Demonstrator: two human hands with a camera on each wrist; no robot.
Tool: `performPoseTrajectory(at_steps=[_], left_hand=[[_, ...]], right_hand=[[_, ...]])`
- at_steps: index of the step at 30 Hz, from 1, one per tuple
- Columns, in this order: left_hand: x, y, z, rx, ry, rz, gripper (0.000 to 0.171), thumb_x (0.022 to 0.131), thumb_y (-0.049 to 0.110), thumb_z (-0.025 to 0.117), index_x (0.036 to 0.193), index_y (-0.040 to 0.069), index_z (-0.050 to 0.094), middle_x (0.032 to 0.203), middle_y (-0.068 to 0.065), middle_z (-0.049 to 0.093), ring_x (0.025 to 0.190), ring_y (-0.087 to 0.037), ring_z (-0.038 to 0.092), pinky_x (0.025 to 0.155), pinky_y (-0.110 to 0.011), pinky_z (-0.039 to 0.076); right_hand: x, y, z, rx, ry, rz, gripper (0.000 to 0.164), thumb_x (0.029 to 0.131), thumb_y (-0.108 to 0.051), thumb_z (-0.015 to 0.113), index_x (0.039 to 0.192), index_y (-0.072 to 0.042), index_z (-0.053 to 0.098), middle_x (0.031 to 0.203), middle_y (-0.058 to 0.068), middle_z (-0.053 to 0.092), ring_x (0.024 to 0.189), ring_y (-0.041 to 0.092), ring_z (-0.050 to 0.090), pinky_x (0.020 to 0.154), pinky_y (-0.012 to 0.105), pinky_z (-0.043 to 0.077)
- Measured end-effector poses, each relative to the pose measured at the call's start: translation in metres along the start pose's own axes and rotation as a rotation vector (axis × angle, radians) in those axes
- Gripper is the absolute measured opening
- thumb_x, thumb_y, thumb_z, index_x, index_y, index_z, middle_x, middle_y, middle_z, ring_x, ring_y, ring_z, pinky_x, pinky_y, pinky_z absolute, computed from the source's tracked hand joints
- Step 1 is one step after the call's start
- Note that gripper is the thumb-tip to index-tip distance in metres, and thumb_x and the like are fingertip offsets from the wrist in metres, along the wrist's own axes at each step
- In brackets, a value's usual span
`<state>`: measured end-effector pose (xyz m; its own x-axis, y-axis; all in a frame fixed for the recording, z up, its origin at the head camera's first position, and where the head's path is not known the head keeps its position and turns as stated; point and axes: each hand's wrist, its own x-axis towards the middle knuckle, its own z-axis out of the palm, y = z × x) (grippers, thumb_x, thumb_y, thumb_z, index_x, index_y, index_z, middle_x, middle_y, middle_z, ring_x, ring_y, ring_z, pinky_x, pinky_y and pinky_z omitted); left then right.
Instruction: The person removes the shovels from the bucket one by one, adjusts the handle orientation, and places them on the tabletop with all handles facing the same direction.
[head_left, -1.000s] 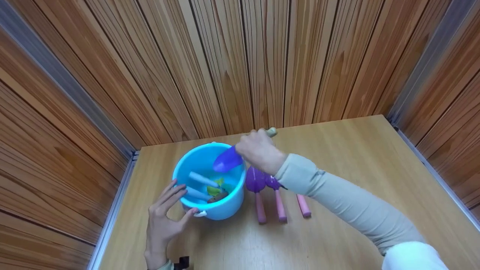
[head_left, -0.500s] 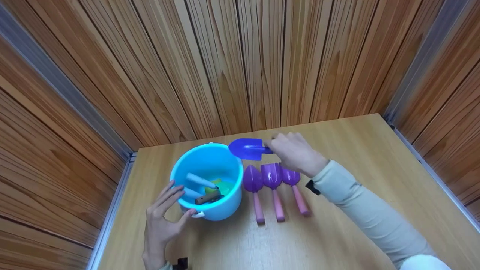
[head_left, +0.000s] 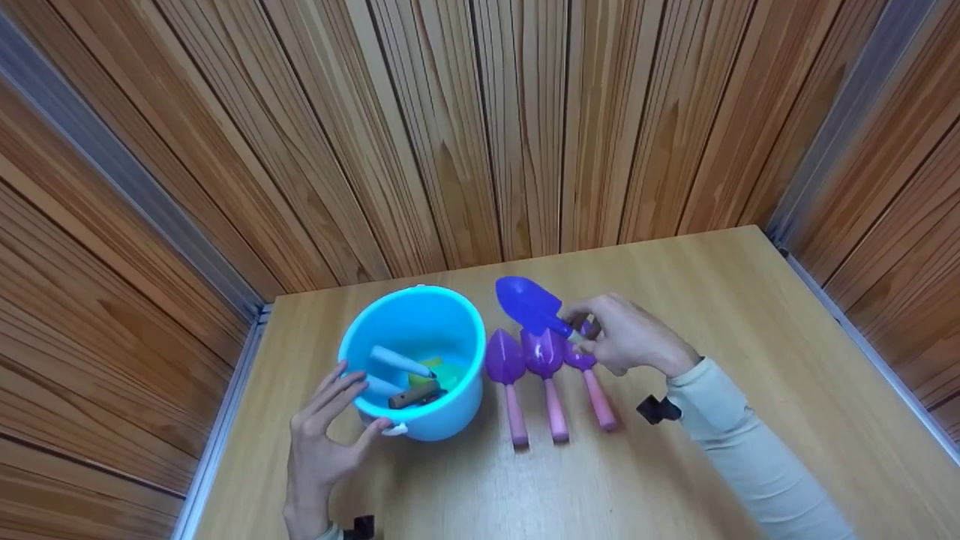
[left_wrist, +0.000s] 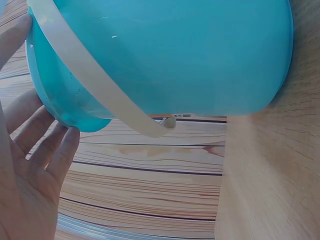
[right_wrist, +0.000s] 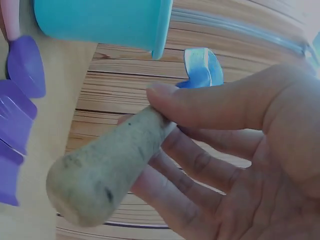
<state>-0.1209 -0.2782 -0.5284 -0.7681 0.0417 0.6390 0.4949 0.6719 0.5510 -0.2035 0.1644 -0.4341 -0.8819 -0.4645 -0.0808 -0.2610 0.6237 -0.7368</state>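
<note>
The light-blue bucket [head_left: 457, 412] stands upright on the table, its white handle [left_wrist: 95, 80] hanging down its side in the left wrist view. My left hand [head_left: 322, 442] touches its rim with spread, nearly straight fingers [left_wrist: 62, 150]. To the right of the bucket, my right hand [head_left: 634, 337] pinches a small hand trowel by its handle [right_wrist: 100, 170], thumb against fingers. The trowel's blue-purple blade [head_left: 525, 300] points up and left, above the heads of purple, pink-handled tools on the table. The handle is pale and speckled, with a rounded end.
Three purple garden tools with pink handles lie side by side right of the bucket: a pointed one [head_left: 506, 360], a broad one [head_left: 544, 352] and one partly hidden [head_left: 598, 397]. Inside the bucket are pale blue handles [head_left: 397, 360] and a brown handle [head_left: 415, 394]. Wooden panels [head_left: 480, 150] enclose the table.
My right hand has carried the trowel from over the bucket to the right, and turned so its palm side shows more. The left hand stays at the rim.
</note>
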Motion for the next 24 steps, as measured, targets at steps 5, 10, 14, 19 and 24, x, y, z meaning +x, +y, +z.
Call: performPoseTrajectory(at_steps=[5, 10, 14, 19, 24], left_hand=[[-0.001, 0.000, 0.000, -0.009, 0.004, 0.001, 0.061, 0.069, 0.026, 0.094, 0.124, 0.017, 0.072, 0.131, -0.002, 0.067, 0.138, -0.021, 0.050, 0.107, -0.024, 0.042], [0.001, 0.000, 0.001, -0.021, 0.011, 0.024, 0.062, 0.066, 0.023, 0.096, 0.123, 0.017, 0.073, 0.130, 0.001, 0.068, 0.136, -0.024, 0.052, 0.106, -0.025, 0.043], [0.002, 0.000, 0.002, -0.032, 0.021, 0.048, 0.064, 0.063, 0.019, 0.097, 0.122, 0.016, 0.073, 0.127, -0.005, 0.069, 0.134, -0.028, 0.054, 0.107, -0.022, 0.041], [0.001, -0.001, 0.002, -0.034, 0.016, 0.035, 0.062, 0.064, 0.021, 0.096, 0.122, 0.016, 0.073, 0.128, -0.006, 0.069, 0.135, -0.026, 0.053, 0.106, -0.026, 0.043], [0.000, -0.001, 0.001, -0.014, 0.012, 0.025, 0.061, 0.066, 0.023, 0.095, 0.123, 0.017, 0.073, 0.129, -0.005, 0.069, 0.137, -0.023, 0.051, 0.107, -0.025, 0.042]], right_hand=[[-0.002, 0.022, 0.008, 0.027, 0.079, -0.004, 0.035, 0.088, -0.001, 0.073, 0.120, -0.012, 0.068, 0.104, 0.007, 0.067, 0.083, 0.020, 0.068, 0.065, 0.035, 0.061], [-0.007, 0.044, 0.015, 0.092, 0.143, 0.039, 0.039, 0.085, -0.001, 0.077, 0.121, -0.008, 0.067, 0.105, 0.009, 0.067, 0.085, 0.023, 0.067, 0.072, 0.035, 0.061], [-0.012, 0.058, 0.019, 0.158, 0.177, 0.086, 0.040, 0.085, -0.005, 0.078, 0.122, -0.006, 0.065, 0.107, 0.012, 0.066, 0.084, 0.024, 0.067, 0.068, 0.033, 0.059], [-0.021, 0.076, 0.022, 0.208, 0.216, 0.164, 0.044, 0.087, -0.008, 0.077, 0.128, -0.004, 0.062, 0.110, 0.015, 0.065, 0.085, 0.024, 0.067, 0.070, 0.033, 0.060], [-0.025, 0.096, 0.023, 0.280, 0.251, 0.209, 0.047, 0.086, -0.011, 0.079, 0.127, 0.000, 0.061, 0.111, 0.018, 0.063, 0.082, 0.024, 0.066, 0.068, 0.035, 0.060]])
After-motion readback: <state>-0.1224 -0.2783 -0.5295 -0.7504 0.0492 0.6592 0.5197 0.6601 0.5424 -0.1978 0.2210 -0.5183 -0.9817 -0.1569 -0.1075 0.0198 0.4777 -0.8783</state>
